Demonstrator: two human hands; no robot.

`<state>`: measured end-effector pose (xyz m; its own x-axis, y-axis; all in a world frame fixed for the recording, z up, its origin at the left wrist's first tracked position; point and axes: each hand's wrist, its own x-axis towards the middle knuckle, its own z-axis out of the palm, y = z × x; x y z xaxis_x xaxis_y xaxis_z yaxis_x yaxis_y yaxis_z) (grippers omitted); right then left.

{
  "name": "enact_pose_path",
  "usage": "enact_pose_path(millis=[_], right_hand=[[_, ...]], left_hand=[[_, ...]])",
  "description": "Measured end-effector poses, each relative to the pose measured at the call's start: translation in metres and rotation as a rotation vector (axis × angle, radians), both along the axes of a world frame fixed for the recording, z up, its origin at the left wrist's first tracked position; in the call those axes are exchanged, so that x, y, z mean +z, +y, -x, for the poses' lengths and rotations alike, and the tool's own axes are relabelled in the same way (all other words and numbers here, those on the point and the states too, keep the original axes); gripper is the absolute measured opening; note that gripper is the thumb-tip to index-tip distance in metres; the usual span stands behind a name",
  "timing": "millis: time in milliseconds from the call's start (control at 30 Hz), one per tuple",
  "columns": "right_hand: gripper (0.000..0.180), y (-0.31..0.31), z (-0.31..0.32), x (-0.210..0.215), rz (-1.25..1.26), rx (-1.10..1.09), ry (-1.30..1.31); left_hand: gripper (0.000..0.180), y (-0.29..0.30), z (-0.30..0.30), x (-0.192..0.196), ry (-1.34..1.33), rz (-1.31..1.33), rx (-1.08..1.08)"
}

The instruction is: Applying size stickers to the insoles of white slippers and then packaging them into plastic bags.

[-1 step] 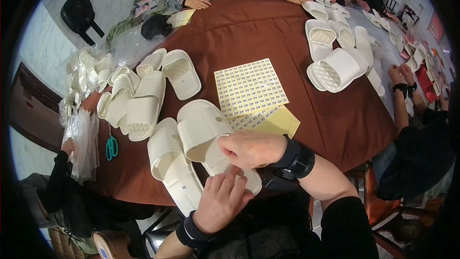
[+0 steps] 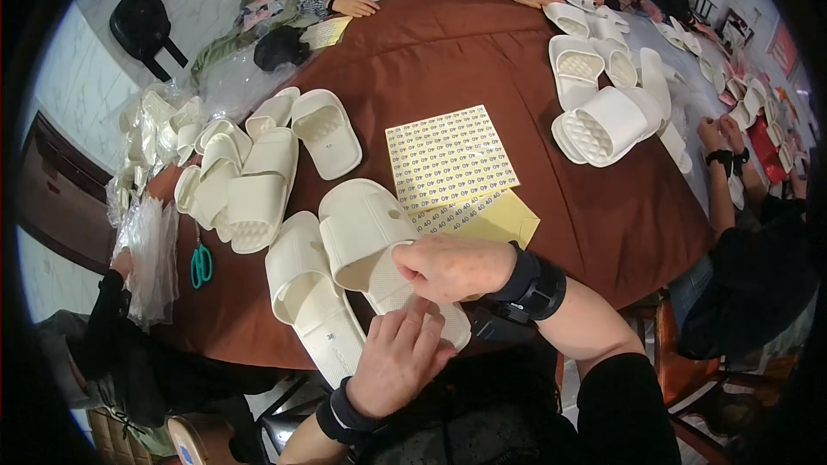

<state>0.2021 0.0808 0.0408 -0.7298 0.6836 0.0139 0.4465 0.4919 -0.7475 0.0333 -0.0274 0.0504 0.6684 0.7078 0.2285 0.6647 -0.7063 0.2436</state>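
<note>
Two white slide slippers lie side by side at the table's near edge. My left hand [image 2: 401, 355] rests on the heel part of the right-hand slipper [image 2: 363, 215], fingers stretched and lying on it. Just above, my right hand [image 2: 452, 267] is closed, fingers curled down against the insole; whatever they pinch is hidden. The left-hand slipper [image 2: 332, 336] has a small printed sticker on its insole and is partly covered by my left wrist. Beyond the slippers, a sheet of small round stickers [image 2: 448, 155] lies over a second yellow sheet [image 2: 508, 222].
More white slippers [image 2: 263, 176] are heaped at the left, beside teal scissors [image 2: 201, 265] and clear plastic bags [image 2: 145, 258]. Another slipper pile [image 2: 607, 120] stands at the right on the brown tablecloth [image 2: 482, 52]. Other people's hands [image 2: 353, 7] are around the table.
</note>
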Motion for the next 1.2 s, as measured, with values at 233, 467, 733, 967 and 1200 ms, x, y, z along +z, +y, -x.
enact_pose_path(millis=[233, 467, 733, 967, 1200], right_hand=[[0.011, 0.0, 0.003, -0.002, -0.036, 0.012, -0.032], [0.01, -0.004, 0.002, -0.004, -0.035, 0.052, -0.026], [0.009, -0.002, 0.001, -0.002, -0.054, 0.025, 0.021], [0.007, 0.002, 0.002, -0.009, -0.08, 0.048, 0.042], [0.009, 0.006, -0.005, -0.007, -0.059, 0.12, 0.057]], left_hand=[[0.044, -0.003, -0.006, -0.01, 0.189, -0.27, -0.073], [0.038, -0.011, -0.004, -0.005, 0.215, -0.326, -0.093], [0.038, -0.012, -0.004, -0.006, 0.195, -0.287, -0.07], [0.034, -0.019, 0.007, -0.01, 0.019, -0.167, 0.002], [0.035, -0.028, 0.017, 0.007, -0.015, -0.066, -0.051]])
